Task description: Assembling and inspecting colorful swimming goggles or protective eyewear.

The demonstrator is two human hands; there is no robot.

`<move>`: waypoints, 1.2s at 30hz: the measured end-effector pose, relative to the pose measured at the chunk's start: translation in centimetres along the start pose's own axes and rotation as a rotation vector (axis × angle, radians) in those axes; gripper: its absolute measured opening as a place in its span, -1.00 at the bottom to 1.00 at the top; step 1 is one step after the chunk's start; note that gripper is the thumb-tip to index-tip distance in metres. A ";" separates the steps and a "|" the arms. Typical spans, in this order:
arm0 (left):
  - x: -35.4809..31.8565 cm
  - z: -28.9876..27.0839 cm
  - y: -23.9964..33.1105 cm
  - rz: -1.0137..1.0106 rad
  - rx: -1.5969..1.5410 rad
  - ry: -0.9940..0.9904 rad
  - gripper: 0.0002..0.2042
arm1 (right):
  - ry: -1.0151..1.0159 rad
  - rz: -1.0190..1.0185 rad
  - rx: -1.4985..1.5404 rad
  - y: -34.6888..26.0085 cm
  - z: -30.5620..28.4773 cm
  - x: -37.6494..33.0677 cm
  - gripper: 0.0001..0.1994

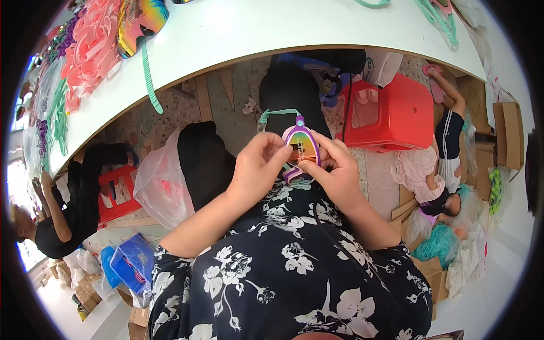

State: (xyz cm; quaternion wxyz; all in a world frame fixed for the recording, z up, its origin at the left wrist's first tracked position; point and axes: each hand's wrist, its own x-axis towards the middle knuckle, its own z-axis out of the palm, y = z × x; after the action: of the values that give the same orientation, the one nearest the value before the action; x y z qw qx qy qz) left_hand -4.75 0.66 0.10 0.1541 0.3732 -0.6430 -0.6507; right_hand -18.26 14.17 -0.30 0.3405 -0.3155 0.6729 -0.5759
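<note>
Head view: both my hands pinch a small purple-framed swim goggle with a rainbow mirrored lens [301, 148] above my lap.
My left hand [258, 170] and right hand [334, 173] grip its rims; it seems light, the lens smudge-prone, the mint rubber strap [277, 113] floppy.

Between the fingers [283, 152], a glossy mirrored lens with a rainbow sheen, framed in smooth purple plastic goggles [302, 148] with a soft, rubbery-looking teal strap [276, 113]. Just beyond the fingers, a smooth, matt white counter [272, 28]. Beneath the fingers, matt black cloth dress [283, 272] printed with white flowers.
</note>
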 end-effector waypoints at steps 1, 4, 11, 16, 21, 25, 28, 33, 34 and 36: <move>-0.5 0.0 -0.3 0.022 -0.038 -0.002 -0.80 | -0.012 0.010 0.029 0.1 -0.1 0.0 -0.40; -0.6 -0.6 -0.1 -0.222 -0.288 -0.101 -0.83 | -0.041 0.011 0.085 0.6 0.0 0.3 -0.41; -2.1 1.1 -0.5 -0.142 -0.330 0.043 -0.83 | -0.006 -0.051 -0.042 0.0 0.4 -0.1 -0.44; -1.6 0.8 0.3 -0.068 -0.257 0.036 -0.78 | -0.102 0.033 -0.019 -0.9 -1.0 1.6 -0.44; -2.6 -1.2 2.8 0.342 0.451 0.034 -0.66 | -0.413 0.126 0.028 -1.3 -1.7 5.0 -0.45; -2.4 -4.7 3.9 0.687 0.920 -0.055 -0.49 | -0.694 0.172 0.011 -3.5 -1.1 7.7 -0.50; -0.8 -5.0 5.5 0.933 0.900 -0.124 -0.39 | -0.868 0.099 -0.020 -3.0 -0.2 8.3 -0.58; 0.4 -5.5 2.1 0.788 0.817 -0.165 -0.51 | -0.288 -0.370 -0.222 -1.0 0.0 5.1 -0.63; 0.3 -5.5 1.7 0.746 0.851 -0.141 -0.53 | -0.213 -0.459 -0.324 -0.9 -0.4 3.8 -0.65; 0.3 -5.0 1.0 0.629 0.805 -0.080 -0.59 | -0.119 -0.718 -0.401 0.0 -0.1 2.1 -0.59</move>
State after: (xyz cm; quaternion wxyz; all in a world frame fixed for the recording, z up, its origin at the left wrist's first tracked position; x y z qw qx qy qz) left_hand -1.78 -3.27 1.51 0.1617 0.1662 -0.9293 -0.2875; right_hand -19.51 12.48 -0.54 0.0881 -0.6230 0.5982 -0.4963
